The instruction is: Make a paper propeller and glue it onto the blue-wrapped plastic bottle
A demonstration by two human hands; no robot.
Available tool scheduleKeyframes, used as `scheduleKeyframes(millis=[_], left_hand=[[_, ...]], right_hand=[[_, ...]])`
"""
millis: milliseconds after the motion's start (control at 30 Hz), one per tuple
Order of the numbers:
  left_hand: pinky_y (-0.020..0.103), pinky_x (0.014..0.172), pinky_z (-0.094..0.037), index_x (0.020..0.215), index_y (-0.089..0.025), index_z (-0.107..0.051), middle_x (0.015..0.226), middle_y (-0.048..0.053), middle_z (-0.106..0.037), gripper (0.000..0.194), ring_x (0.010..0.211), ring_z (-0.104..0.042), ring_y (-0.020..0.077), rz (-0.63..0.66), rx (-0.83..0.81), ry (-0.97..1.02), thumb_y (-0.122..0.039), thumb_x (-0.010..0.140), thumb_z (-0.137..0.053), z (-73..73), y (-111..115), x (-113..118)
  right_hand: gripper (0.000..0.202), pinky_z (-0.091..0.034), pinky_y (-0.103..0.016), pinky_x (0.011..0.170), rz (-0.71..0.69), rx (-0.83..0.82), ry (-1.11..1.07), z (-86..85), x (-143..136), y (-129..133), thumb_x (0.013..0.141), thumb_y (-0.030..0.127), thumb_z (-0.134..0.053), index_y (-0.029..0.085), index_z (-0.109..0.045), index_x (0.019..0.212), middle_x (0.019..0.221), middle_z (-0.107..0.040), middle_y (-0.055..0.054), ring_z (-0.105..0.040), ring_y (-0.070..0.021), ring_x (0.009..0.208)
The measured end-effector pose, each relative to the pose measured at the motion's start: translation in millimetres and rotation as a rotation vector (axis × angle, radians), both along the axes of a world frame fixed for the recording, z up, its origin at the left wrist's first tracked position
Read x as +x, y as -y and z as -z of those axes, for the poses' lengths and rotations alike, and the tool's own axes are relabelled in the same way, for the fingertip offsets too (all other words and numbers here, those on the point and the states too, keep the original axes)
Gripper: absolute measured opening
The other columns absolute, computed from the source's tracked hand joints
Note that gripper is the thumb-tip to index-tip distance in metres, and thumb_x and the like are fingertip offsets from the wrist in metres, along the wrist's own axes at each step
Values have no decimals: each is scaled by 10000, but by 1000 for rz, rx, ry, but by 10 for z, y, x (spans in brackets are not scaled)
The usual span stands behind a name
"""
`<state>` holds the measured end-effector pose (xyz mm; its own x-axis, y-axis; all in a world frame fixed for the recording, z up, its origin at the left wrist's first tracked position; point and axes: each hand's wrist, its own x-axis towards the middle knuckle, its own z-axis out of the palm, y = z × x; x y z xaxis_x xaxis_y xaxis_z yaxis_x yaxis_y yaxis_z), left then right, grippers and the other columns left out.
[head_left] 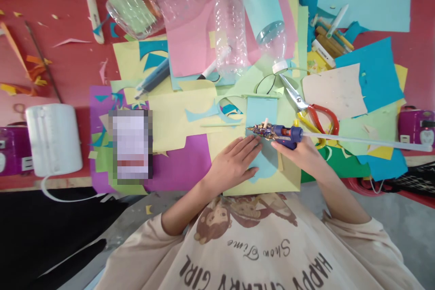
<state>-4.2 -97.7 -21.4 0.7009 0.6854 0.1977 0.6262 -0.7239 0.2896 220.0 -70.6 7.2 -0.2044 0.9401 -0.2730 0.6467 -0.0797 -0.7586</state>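
My right hand (304, 156) is wrapped round a dark blue hot glue gun (290, 134). The gun's nozzle points left, and a long, pale glue stick (367, 139) sticks out of its back. Under the nozzle lies a light blue strip of paper (261, 109). My left hand (234, 161) rests flat with its fingers stretched out, fingertips on the light blue paper just below the nozzle. A pale yellow sheet (231, 186) is beneath both. Scissors with red and yellow handles (306, 106) lie beyond my right hand.
Clear plastic bottles (231, 27) lie at the back, one wrapped in light blue paper (258, 0). A blue-grey utility knife (152, 78) and a phone (131, 145) with a blurred screen are at left, near a white box with a cord (54, 140). Paper scraps are scattered about.
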Motion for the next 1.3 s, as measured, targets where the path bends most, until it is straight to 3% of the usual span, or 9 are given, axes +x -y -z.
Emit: scheduleKeyframes(millis=[300, 833, 1000, 1300], left_hand=[[384, 1078, -428, 1301, -100, -537, 1379, 94, -573, 470, 1287, -529, 238, -3, 16, 0, -390, 936, -478, -5, -3, -3], [389, 1082, -421, 1319, -98, -522, 1385, 109, -567, 474, 1288, -524, 239, -1, -7, 4, -374, 937, -477, -2, -2, -3], [397, 1090, -418, 1321, -91, -520, 1398, 120, -551, 478, 1306, -507, 244, 7, -24, -8, -375, 940, -471, -9, 1, -5], [397, 1095, -417, 1328, -90, -512, 1407, 126, -541, 479, 1321, -494, 247, 12, -48, -13, -370, 941, -472, -25, -3, -10]], right_hand=[[282, -569, -386, 821, 31, -29, 34, -44, -18, 15, 835, 402, -618, 213, -697, 1029, 971, -749, -60, -700, -263, 910], [315, -563, -412, 868, 47, -68, 36, -44, 33, 15, 838, 411, -615, 211, -693, 1069, 1020, -743, -80, -692, -287, 966], [316, -548, -426, 929, 26, -69, 14, -54, 50, 15, 856, 399, -595, 233, -678, 1112, 1129, -718, -71, -662, -292, 1071], [238, -570, -441, 890, 77, -27, 50, -55, 72, 39, 825, 386, -630, 232, -692, 996, 1023, -739, -82, -686, -307, 990]])
